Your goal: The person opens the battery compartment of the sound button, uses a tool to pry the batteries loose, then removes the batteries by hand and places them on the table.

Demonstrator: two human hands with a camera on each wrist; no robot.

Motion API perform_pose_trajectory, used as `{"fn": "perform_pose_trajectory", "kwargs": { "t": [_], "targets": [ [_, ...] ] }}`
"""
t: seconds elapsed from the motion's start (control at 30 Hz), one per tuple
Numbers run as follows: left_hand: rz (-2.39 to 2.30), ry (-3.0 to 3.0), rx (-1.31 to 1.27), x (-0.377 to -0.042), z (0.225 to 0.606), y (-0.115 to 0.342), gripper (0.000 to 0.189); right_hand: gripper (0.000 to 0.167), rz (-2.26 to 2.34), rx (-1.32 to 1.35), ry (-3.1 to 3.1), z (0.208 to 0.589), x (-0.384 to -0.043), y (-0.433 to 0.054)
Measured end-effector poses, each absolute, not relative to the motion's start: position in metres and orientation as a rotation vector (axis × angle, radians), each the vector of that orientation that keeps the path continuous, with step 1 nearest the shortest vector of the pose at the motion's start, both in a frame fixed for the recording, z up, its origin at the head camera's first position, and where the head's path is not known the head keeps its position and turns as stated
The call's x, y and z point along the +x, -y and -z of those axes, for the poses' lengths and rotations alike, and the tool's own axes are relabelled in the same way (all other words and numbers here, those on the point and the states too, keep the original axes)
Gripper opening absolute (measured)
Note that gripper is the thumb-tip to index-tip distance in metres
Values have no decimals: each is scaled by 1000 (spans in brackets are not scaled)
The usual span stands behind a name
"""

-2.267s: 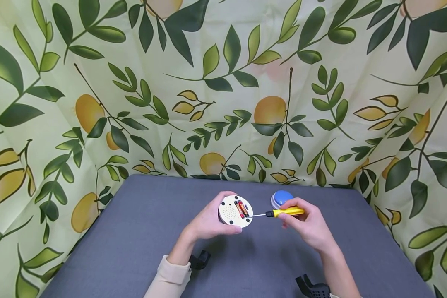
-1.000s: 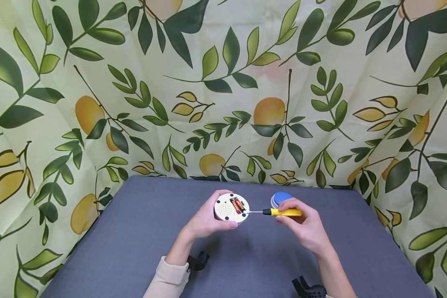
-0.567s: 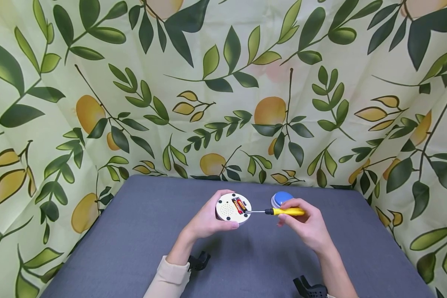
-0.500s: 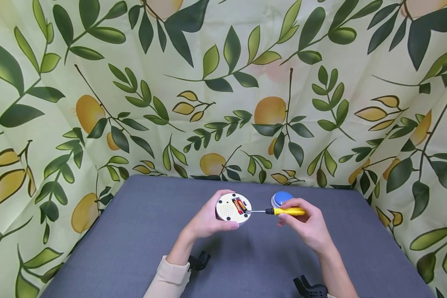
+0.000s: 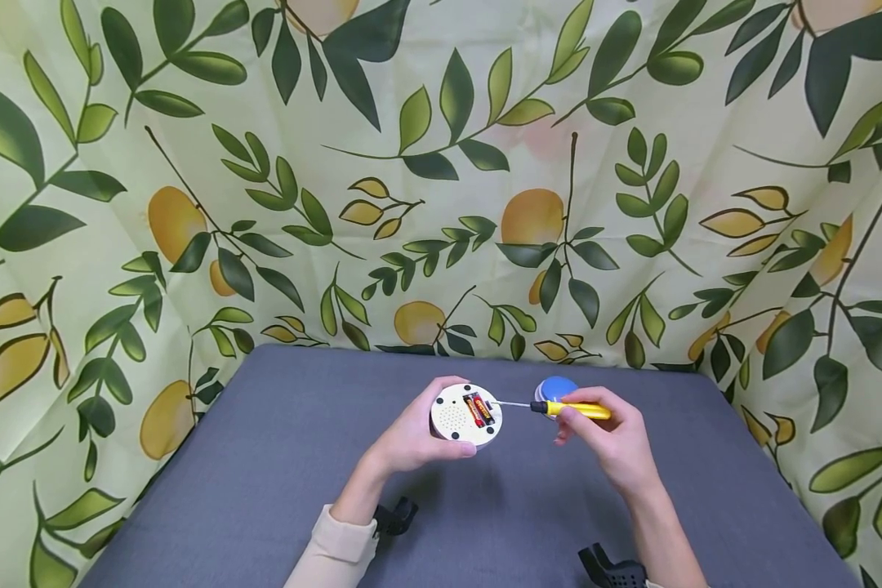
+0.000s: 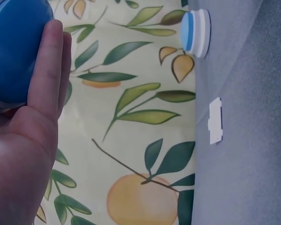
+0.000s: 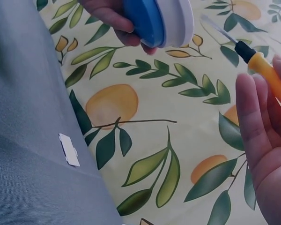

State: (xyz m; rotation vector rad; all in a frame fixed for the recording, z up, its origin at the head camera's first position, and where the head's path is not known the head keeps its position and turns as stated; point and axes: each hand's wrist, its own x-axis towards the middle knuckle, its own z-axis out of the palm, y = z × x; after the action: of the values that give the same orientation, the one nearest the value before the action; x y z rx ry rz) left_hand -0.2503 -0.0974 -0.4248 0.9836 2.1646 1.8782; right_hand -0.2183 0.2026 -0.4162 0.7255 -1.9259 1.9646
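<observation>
My left hand grips a round push button by its rim, white underside turned up toward the head camera. Two red batteries sit in its uncovered compartment. Its blue dome shows against the fingers in the left wrist view. My right hand pinches a screwdriver by its yellow handle. The shaft points left, its tip by the compartment's upper right corner in the head view. A small gap between tip and button appears in the right wrist view.
A second blue-domed push button stands on the grey table behind the right hand. A small white battery cover lies on the table in both wrist views. Leaf-patterned cloth surrounds the table's back and sides.
The screwdriver's tip has moved up from the compartment's lower right corner, and its handle now tilts down to the right. The held button has shifted slightly right over the last half second.
</observation>
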Motion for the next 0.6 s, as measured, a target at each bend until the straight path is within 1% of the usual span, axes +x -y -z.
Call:
{"fn": "perform_pose_trajectory", "kwargs": {
  "t": [0.07,0.23,0.53,0.6],
  "targets": [
    [-1877,-2143,994,-250,425,96,80,16,-1981,700,1917,416,-219,-203],
    [-1861,-2116,1010,-249,426,92,80,21,-2034,672,1928,415,-219,-202],
    [-1837,-2093,1042,-247,426,88,80,19,-1992,527,2059,414,-219,-197],
    [-1827,-2092,1053,-247,426,87,80,19,-1980,528,2076,414,-219,-197]
  ]
}}
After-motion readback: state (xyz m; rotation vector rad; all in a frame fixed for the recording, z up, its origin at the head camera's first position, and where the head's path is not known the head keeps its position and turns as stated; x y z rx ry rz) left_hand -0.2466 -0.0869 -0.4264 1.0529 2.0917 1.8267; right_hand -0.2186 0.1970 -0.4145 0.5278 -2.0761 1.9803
